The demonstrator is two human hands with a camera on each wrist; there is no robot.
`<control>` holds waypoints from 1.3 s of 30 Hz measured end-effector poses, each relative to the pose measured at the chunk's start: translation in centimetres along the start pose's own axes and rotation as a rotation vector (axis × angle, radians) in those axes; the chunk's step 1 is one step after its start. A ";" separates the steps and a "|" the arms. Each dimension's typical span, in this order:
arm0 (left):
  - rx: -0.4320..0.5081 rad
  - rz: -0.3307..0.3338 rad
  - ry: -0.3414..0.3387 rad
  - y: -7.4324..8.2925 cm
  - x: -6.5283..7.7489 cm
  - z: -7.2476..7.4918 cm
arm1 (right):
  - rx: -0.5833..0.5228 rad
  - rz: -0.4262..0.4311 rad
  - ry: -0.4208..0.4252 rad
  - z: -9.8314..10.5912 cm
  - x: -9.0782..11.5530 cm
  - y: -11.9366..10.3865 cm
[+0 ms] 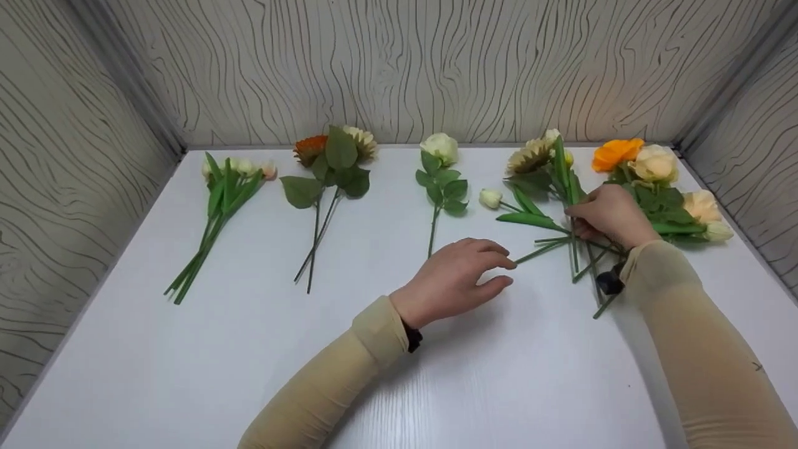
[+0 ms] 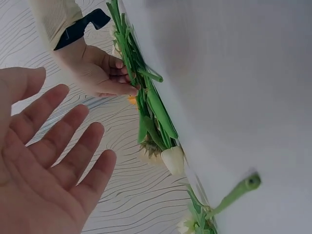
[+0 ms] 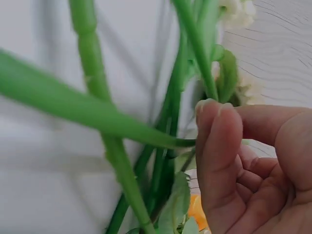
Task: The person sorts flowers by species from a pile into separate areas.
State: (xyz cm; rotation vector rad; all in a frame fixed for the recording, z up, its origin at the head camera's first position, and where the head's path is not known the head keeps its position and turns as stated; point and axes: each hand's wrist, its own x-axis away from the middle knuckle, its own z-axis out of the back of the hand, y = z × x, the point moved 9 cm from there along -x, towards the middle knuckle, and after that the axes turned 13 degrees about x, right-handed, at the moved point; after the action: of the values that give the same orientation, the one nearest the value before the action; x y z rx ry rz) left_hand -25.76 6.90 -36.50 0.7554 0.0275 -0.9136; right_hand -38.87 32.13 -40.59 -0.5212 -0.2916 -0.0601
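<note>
"What is held here?"

"A green stem (image 3: 197, 53) is pinched between the fingertips of the right hand (image 1: 614, 215), above the right part of the surface (image 1: 187, 374)."

"And the left hand (image 1: 455, 280)?"

"Nothing is gripped by it. Its fingers are parted, and it is held over the surface, well apart from the right hand."

"What is found around the pinched stem?"

"A white tulip (image 1: 491, 199) is laid to its left. Farther back a beige flower (image 1: 528, 156) is seen, and on the right an orange flower (image 1: 617, 154) is placed beside a peach rose (image 1: 654, 164)."

"And farther left?"

"A white rose (image 1: 440, 148) is laid near the middle, then a rust-orange flower (image 1: 310, 149) with a pale flower (image 1: 363, 143), their stems crossed. Leftmost, a tulip bunch (image 1: 229, 187) is laid."
</note>
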 end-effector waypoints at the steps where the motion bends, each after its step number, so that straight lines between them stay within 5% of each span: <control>1: 0.019 0.013 0.013 -0.2 0.0 0.3 | -0.022 -0.003 0.008 0.2 0.2 0.0; 9: 0.316 0.239 0.216 -3.5 0.8 3.6 | -0.189 0.044 0.048 -0.1 2.5 -3.8; 17: 0.666 0.432 0.405 -7.8 2.1 5.6 | -0.334 0.323 -0.062 -5.9 5.3 -13.0; 24: 1.053 0.489 0.515 -10.4 2.9 5.6 | -0.429 0.438 -0.168 -9.8 7.0 -16.8; 32: 1.097 0.526 0.569 -10.5 3.1 6.0 | -0.433 0.449 -0.205 -11.5 7.1 -17.2; 39: 1.088 0.498 0.644 -10.7 3.3 7.2 | -0.331 0.484 -0.342 -13.8 7.4 -17.6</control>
State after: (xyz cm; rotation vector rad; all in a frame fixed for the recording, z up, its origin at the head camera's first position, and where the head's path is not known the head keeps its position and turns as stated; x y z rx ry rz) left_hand -33.47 -3.80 -38.48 1.9445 -0.0981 -0.1051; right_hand -30.45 10.15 -41.39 -0.9220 -0.4858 0.4621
